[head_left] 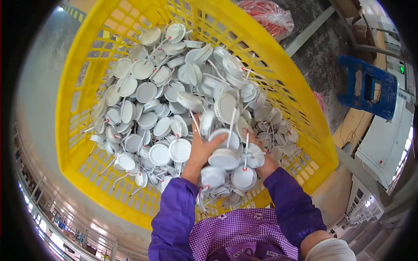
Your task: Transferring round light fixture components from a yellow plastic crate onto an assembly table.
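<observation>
A heap of round white discs with short white leads and red tips (146, 92) fills a yellow slatted plastic basket (72, 126). Both my hands reach into the near part of this heap and clasp a cluster of discs (224, 158) between them. At the cluster's left side is my left hand (200, 150), its thumb across a disc and its other fingers partly hidden behind more discs. My right hand (266, 161) curls around the right side, largely covered by discs and leads.
Beyond the basket's far right side lies a clear plastic bag of red items (267, 19) on the floor. A blue plastic stool (368, 87) stands to the right, close to a pale cabinet (383, 145). A metal bar (309, 32) runs along the floor near the bag.
</observation>
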Tool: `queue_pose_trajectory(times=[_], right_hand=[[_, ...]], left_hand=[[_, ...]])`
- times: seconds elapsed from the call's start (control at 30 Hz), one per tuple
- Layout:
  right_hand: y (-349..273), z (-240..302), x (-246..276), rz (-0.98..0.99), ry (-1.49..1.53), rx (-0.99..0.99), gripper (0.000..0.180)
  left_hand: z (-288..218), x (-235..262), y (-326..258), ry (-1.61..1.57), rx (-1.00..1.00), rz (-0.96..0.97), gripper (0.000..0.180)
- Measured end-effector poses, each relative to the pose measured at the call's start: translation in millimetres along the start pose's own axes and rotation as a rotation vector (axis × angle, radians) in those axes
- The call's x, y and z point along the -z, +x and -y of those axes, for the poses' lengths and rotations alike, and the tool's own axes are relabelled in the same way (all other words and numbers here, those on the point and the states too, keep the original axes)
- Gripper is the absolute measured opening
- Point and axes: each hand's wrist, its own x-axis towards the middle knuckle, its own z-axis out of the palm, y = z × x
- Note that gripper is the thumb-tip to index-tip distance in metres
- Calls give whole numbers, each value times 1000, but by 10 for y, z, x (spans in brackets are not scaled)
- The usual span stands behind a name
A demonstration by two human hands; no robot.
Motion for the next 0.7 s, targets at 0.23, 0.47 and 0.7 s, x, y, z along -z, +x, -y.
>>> queue_pose_trajectory(times=[0.23,0.47,0.7], right_hand=[[-1215,308,-885,151,358,-276,52],[-2772,816,-1458,234,182,-77,56],[-4604,1932,-1638,484,137,321,66]], left_hand=[[-447,-149,-1346,143,-306,-77,78],[-1613,-524,-2961,342,-655,-144,82],[-3345,-1670,-4481,818,-1165,-110,85]])
